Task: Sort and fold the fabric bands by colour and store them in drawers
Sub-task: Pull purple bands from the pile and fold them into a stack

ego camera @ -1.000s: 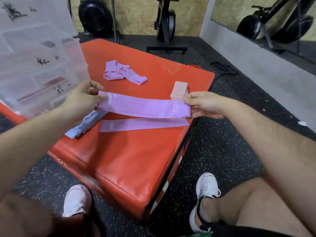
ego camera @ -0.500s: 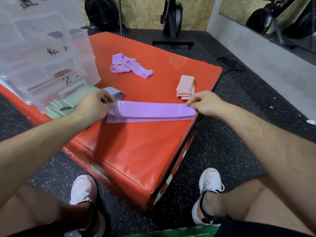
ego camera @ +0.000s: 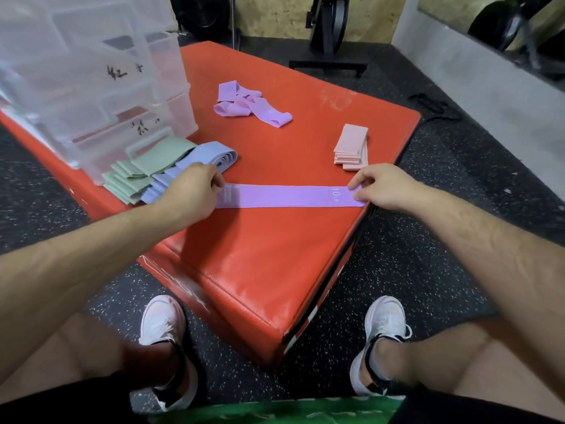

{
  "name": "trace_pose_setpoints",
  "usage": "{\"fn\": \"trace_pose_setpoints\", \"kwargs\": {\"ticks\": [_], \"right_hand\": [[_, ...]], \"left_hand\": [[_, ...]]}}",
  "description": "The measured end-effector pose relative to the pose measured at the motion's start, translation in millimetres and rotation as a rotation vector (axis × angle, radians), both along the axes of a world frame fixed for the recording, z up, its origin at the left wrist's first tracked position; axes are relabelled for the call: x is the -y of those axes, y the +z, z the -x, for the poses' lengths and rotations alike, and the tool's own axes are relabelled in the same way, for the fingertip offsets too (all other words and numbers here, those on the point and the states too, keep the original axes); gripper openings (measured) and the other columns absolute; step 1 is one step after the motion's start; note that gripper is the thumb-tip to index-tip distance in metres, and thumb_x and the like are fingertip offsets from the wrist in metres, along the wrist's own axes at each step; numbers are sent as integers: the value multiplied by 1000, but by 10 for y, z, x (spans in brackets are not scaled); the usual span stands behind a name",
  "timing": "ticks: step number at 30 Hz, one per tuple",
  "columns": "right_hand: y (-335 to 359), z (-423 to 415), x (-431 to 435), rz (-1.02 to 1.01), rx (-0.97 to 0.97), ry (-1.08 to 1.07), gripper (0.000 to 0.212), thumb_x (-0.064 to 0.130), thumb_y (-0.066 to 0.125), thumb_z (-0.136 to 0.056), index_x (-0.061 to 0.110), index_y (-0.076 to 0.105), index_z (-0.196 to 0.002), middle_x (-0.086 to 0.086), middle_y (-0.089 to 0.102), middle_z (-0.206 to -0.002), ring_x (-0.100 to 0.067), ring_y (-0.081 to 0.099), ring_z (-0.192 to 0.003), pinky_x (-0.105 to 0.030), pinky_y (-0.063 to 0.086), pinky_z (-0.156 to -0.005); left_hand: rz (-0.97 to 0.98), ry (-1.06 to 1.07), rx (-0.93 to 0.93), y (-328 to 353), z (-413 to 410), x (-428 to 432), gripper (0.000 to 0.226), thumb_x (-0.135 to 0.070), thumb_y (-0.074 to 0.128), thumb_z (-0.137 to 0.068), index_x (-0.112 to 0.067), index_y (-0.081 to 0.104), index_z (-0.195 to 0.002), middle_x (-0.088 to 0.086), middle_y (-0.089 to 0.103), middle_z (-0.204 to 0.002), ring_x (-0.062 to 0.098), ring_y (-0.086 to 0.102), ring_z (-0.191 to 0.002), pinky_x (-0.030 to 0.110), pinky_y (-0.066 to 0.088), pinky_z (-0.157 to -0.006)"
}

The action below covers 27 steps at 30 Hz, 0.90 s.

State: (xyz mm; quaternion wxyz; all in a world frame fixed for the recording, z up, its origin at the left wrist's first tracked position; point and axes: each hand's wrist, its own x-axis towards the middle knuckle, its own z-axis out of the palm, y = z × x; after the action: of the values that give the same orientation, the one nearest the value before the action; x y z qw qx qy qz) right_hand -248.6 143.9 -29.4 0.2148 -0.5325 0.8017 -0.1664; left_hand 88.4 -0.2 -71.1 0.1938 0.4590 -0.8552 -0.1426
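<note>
A purple fabric band (ego camera: pixel 284 196) marked "10 LB" lies flat and stretched out on the red padded box (ego camera: pixel 260 258), on top of another purple band. My left hand (ego camera: pixel 189 191) pinches its left end and my right hand (ego camera: pixel 379 186) pinches its right end at the box's edge. More purple bands (ego camera: pixel 250 104) lie tangled farther back. A folded pink stack (ego camera: pixel 351 146) sits just behind my right hand. Green bands (ego camera: pixel 143 172) and blue bands (ego camera: pixel 195 162) lie beside my left hand, in front of the clear plastic drawer unit (ego camera: pixel 91 87).
The drawer unit stands at the box's left rear with handwritten labels. Black speckled gym floor surrounds the box. Exercise machines (ego camera: pixel 330 29) and a grey wall ledge stand behind. My white shoes (ego camera: pixel 162 322) rest on the floor in front.
Both hands lowered the purple band from the air onto the second purple band lying on the box and lined it up. My view tilted down and nearer.
</note>
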Motion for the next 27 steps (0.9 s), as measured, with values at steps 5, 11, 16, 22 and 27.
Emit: {"fn": "trace_pose_setpoints", "kwargs": {"ticks": [5, 11, 16, 22, 27], "right_hand": [[-74, -9, -15, 8, -41, 44, 15, 9, 71, -86, 20, 73, -95, -5, 67, -86, -15, 57, -61, -24, 43, -54], [-173, 16, -46, 62, -203, 138, 13, 18, 68, -91, 28, 68, -99, 5, 53, -111, -12, 57, -91, -24, 40, -82], [-151, 0, -100, 35, -237, 158, 14, 22, 63, -94, 31, 65, -104, 6, 54, -114, -10, 56, -93, -25, 40, -85], [77, -305, 92, 90, -403, 192, 29, 39, 55, -94, 29, 63, -120, 0, 58, -122, -25, 54, -117, -46, 50, -96], [316, -825, 588, 297, -292, 278, 33, 36, 57, -95, 27, 61, -126, -2, 64, -115, -28, 58, -110, -46, 50, -93]], "left_hand": [[89, -64, 78, -58, -22, -7, 18, 3, 57, -83, -9, 67, -93, 13, 52, -100, 33, 57, -85, 38, 47, -77], [204, -169, 180, -75, -36, -23, 25, 8, 56, -80, -10, 67, -93, 10, 53, -102, 34, 52, -93, 46, 47, -80], [165, -191, 170, -45, -46, 4, 19, 1, 53, -83, -12, 65, -90, 8, 60, -99, 31, 59, -89, 40, 48, -77], [254, -194, 22, 171, 184, 25, 8, -3, 59, -81, -7, 65, -86, 15, 63, -86, 36, 61, -81, 41, 49, -73], [288, -168, -101, 497, 626, 140, 26, -18, 64, -85, -11, 64, -110, 8, 62, -98, 29, 61, -88, 42, 51, -79]]}}
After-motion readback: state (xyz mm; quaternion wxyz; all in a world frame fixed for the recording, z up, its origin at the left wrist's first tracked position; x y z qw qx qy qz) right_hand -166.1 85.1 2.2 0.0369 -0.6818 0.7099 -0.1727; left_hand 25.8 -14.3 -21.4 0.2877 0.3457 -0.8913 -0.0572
